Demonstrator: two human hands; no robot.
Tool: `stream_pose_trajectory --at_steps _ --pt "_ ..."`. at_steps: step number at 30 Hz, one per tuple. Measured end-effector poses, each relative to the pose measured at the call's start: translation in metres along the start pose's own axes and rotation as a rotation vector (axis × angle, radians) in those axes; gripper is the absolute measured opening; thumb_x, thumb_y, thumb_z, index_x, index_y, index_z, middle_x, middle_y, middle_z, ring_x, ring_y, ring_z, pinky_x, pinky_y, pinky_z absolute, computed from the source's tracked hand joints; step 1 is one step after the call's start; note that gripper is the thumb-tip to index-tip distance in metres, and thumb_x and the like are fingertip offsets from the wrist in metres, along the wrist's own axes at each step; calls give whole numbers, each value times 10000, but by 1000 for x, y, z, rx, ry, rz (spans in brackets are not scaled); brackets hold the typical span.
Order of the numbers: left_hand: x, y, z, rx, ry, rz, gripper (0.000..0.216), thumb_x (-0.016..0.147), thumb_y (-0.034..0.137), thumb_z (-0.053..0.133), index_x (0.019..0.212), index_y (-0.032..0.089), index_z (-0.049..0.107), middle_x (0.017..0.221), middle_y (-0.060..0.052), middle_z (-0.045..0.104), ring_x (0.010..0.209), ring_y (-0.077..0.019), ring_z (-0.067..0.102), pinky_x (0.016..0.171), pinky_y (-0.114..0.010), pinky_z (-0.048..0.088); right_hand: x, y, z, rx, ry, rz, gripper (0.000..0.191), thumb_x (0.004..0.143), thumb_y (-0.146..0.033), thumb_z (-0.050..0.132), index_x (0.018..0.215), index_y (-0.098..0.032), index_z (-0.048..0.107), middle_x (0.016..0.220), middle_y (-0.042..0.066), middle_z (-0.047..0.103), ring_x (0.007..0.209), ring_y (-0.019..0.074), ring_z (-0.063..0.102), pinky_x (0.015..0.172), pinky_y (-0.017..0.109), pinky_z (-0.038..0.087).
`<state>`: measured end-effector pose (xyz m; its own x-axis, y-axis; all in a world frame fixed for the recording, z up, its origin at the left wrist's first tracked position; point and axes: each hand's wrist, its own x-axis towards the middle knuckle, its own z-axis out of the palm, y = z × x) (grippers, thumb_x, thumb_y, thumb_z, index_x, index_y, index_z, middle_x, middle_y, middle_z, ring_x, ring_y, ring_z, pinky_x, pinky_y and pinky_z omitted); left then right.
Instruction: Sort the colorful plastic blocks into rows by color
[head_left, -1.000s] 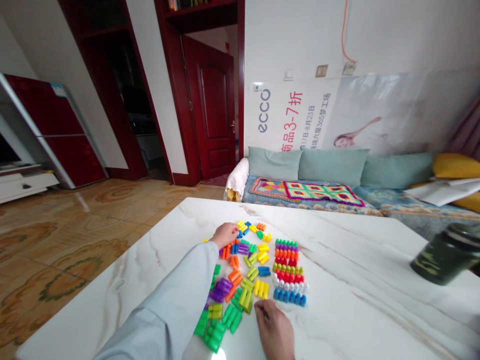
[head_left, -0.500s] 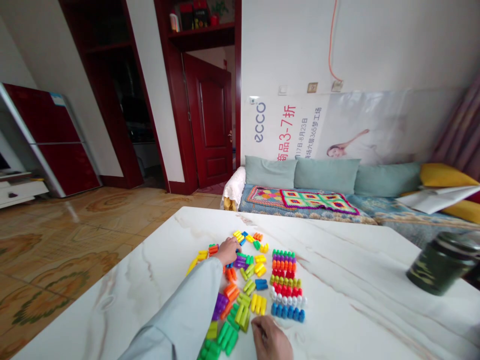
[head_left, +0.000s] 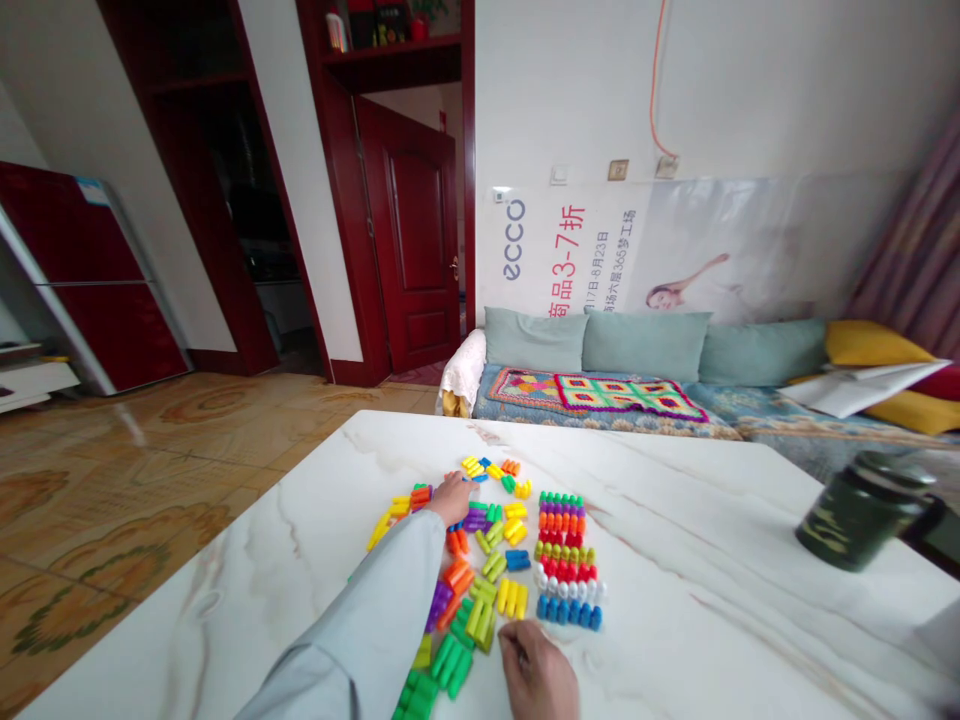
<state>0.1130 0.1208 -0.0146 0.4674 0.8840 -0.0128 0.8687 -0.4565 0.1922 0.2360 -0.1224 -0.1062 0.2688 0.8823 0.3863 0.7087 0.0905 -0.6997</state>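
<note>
Many small bright plastic blocks (head_left: 487,560) lie loose on a white marble table (head_left: 675,600). To their right, blocks stand in neat rows (head_left: 566,560): green, orange, red, yellow-green, white, blue. My left hand (head_left: 452,497), in a pale grey sleeve, reaches into the far part of the loose pile with fingers curled over some blocks; what it grips is hidden. My right hand (head_left: 536,675) rests at the near edge of the pile, fingers pinched together beside yellow and green blocks.
A dark green camouflage mug (head_left: 862,512) stands at the table's right side. Beyond the table is a sofa (head_left: 637,385) with pale green cushions and a crocheted mat. A red door (head_left: 409,210) and tiled floor (head_left: 150,450) are to the left.
My left hand has drawn slightly back from the far blocks toward the pile's middle. The view has tilted up and shifted a little. My right hand has stayed at the near edge.
</note>
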Motion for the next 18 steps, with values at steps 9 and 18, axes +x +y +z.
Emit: stream_pose_trajectory --at_steps 9,18 --pt "-7 0 -3 -79 128 31 218 816 93 545 936 184 702 1101 -94 601 1065 -220 569 972 -308 402 5 -27 -27 -21 -75 17 256 897 -275 440 778 -233 663 729 22 686 672 162 667 616 212 445" --pt "-29 -7 -28 -110 256 -116 227 895 156 420 983 212 621 909 -25 668 873 -154 616 756 -240 435 5 -28 -29 -7 -104 32 251 903 -254 445 791 -229 668 760 17 692 706 159 667 641 212 441"
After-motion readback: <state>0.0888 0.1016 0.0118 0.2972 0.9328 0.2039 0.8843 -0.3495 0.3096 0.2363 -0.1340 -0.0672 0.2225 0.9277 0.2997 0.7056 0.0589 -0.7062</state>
